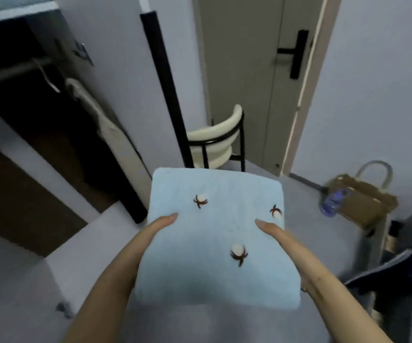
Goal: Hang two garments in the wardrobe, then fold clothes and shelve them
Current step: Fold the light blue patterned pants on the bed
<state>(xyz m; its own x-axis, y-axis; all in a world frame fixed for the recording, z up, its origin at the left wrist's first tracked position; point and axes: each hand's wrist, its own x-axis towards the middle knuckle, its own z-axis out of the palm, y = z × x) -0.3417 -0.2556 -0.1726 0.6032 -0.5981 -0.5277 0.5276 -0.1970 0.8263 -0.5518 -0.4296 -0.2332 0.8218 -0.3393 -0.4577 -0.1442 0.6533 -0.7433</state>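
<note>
Fingers mostly hidden beneath the folded blue towel [215,233]; I see only my thumbs lying straight on top. My left hand [155,231] and right hand [276,236] clasp its two sides, carrying it in the air, with the open wardrobe [39,107] off to the left.

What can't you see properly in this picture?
Head view only:
- Fingers of the left hand and right hand: under the folded blue cloth, so the grip is hidden.
- Wardrobe inside: too dark, blurred.
- Bottle by the bag: blurred.
</note>
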